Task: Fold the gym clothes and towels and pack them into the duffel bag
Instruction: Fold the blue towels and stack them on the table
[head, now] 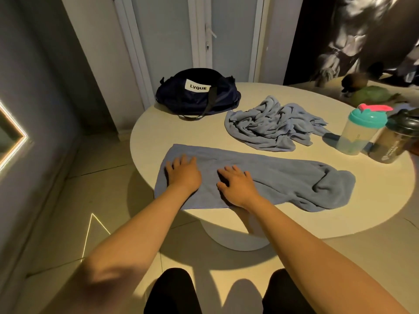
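hands, left hand and right hand, press spread-fingered on blue towel; duffel bag reads "lvque".

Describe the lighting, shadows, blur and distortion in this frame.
Head view: warm, dim light pools on the round table, which throws a hard-edged shadow on the floor; the wide lens slants the door frame; objects behind the teal-lidded shaker bottle are smeared, while the label on the duffel bag and the flat towel look sharp.

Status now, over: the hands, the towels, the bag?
Left hand and right hand open, flat on near towel. Second towel crumpled behind. Duffel bag at far edge. Teal-capped bottle aside, right.
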A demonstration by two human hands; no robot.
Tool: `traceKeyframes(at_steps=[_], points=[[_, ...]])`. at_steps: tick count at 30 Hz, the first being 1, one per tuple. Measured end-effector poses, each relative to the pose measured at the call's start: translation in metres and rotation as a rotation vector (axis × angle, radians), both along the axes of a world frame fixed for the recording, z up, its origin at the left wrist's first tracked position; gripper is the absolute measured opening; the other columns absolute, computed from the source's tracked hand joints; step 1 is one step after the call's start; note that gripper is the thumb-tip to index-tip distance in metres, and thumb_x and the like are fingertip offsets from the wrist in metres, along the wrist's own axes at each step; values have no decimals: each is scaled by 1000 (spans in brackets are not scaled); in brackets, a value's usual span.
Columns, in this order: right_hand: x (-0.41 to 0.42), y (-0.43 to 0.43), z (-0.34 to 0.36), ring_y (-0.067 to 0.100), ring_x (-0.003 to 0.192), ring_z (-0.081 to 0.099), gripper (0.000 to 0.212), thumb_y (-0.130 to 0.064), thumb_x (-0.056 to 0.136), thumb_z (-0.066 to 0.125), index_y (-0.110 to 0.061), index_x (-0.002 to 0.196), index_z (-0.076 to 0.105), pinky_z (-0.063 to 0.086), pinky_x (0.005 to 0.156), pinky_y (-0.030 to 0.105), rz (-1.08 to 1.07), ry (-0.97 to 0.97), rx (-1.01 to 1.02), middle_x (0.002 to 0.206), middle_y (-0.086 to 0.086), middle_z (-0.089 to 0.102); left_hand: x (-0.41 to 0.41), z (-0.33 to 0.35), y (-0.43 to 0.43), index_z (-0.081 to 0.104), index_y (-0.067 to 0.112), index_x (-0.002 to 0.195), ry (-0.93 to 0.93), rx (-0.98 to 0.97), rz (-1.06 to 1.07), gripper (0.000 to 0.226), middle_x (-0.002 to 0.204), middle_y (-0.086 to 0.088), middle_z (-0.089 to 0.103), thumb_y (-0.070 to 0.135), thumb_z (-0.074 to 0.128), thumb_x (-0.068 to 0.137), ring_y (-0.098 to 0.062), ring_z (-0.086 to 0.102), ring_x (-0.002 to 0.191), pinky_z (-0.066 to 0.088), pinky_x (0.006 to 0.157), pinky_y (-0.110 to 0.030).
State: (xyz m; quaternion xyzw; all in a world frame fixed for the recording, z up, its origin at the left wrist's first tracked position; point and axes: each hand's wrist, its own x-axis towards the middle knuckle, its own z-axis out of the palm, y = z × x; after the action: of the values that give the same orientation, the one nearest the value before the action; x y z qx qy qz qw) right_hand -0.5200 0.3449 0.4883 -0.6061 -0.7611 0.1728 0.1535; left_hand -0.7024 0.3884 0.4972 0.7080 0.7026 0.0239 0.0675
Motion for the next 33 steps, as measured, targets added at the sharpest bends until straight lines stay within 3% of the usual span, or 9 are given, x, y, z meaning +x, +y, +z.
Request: traceKeyframes(at_steps=[3, 6, 9, 12, 16, 20, 25, 29, 33], points=[[9, -3, 8, 33, 138, 42, 38, -8, 101, 48, -12, 138, 58, 31, 116, 49, 10, 332, 87, 142, 13, 56, 40, -3, -20, 37, 29, 152, -256, 59, -169, 47, 161, -2, 33, 36, 34, 106, -28, 24, 146, 23, 120, -43], [25, -9, 7, 36, 114, 53, 29, -12, 99, 50, -11, 121, 67, 46, 91, 44, -201, 143, 215, 118, 15, 62, 62, -12, -34, 22, 34, 159, -186, -11, -190, 59, 168, -2, 14, 56, 23, 104, -26, 9, 153, 7, 124, -44], [44, -20, 3, 34, 114, 52, 29, -22, 98, 50, -18, 121, 66, 39, 97, 44, -303, -60, 212, 116, 10, 62, 59, -13, -35, 9, 34, 161, -84, -31, -149, 62, 169, -1, -1, 59, 15, 104, -23, -1, 155, -2, 123, -48], [57, -31, 0, 31, 113, 52, 27, -16, 98, 49, -18, 118, 67, 29, 110, 54, -201, -3, 189, 116, 7, 65, 59, -5, -31, 5, 29, 161, -44, -82, -43, 58, 169, -3, -3, 44, 16, 106, -23, -1, 155, -6, 122, -52], [79, -47, -2, 35, 106, 57, 27, -9, 93, 55, -13, 115, 71, 44, 93, 45, -196, 87, 311, 111, 11, 67, 91, 9, -37, 22, 25, 158, 23, 85, -48, 59, 165, -11, 18, 28, 40, 102, -31, 15, 151, 0, 123, -53], [116, -65, -3, 36, 119, 38, 26, -29, 96, 52, -18, 118, 62, 28, 92, 46, -576, -105, 368, 127, 13, 50, 154, -4, -65, 48, 25, 147, -544, 57, -472, 45, 150, -3, 46, 19, 46, 102, -24, 40, 138, 33, 116, -42], [155, -79, -6, 41, 149, 0, 51, -54, 99, 41, -29, 143, 40, 12, 116, 58, -774, -77, -54, 164, 20, 3, 197, -19, -85, 47, 29, 147, -340, 93, -524, 48, 153, 4, 43, 46, 45, 102, -20, 33, 142, 18, 122, -39], [167, -75, -4, 36, 122, 50, 34, -12, 98, 51, -18, 130, 62, 37, 96, 26, -539, 306, 258, 134, 18, 52, 197, -19, -87, 58, 26, 130, -365, 215, -499, 37, 134, 3, 55, 48, 49, 101, -22, 44, 125, 35, 110, -38], [162, -70, 26, 18, 131, 46, 35, -18, 105, 47, -17, 139, 54, 35, 106, 23, -314, 584, 445, 141, 6, 52, 193, -15, -87, 61, 21, 108, -733, 144, -288, 33, 105, -6, 65, 47, 40, 105, -27, 57, 97, 51, 85, -48]])
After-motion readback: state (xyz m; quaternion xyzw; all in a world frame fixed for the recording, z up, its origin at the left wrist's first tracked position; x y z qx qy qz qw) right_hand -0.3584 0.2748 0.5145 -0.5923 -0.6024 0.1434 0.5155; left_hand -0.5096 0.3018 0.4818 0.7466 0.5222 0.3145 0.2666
